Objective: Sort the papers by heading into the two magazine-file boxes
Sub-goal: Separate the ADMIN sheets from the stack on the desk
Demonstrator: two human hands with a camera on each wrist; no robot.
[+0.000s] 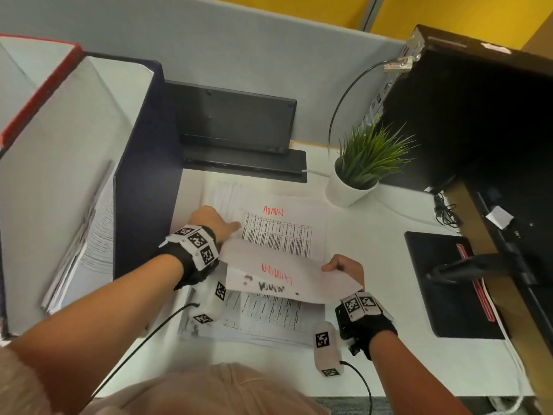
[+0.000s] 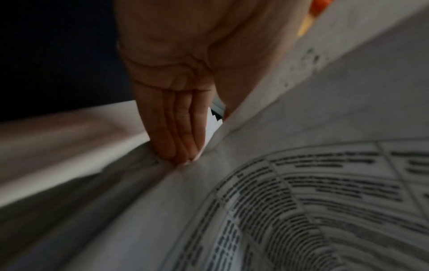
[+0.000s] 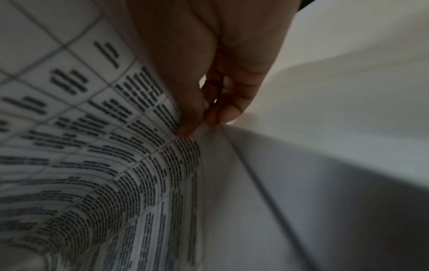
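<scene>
Papers: stack (image 1: 302, 205) lies on the white desk (image 1: 374, 265), centre, top visible heading "ADMIN".
Lifted sheet (image 1: 287, 277): curled over the stack's near half.
Right hand (image 1: 347, 266): pinches the sheet's right edge.
Left hand (image 1: 214, 221): fingers (image 2: 178, 128) straight, pressing at the sheet's left edge.
Magazine-file boxes: navy box (image 1: 143, 175) left of stack; red-edged box (image 1: 42, 85) farther left.

Papers (image 1: 281, 235) look like thin matt printer sheets, desk (image 1: 374, 253) is smooth white laminate, plant pot (image 1: 348, 191) matt white.
</scene>
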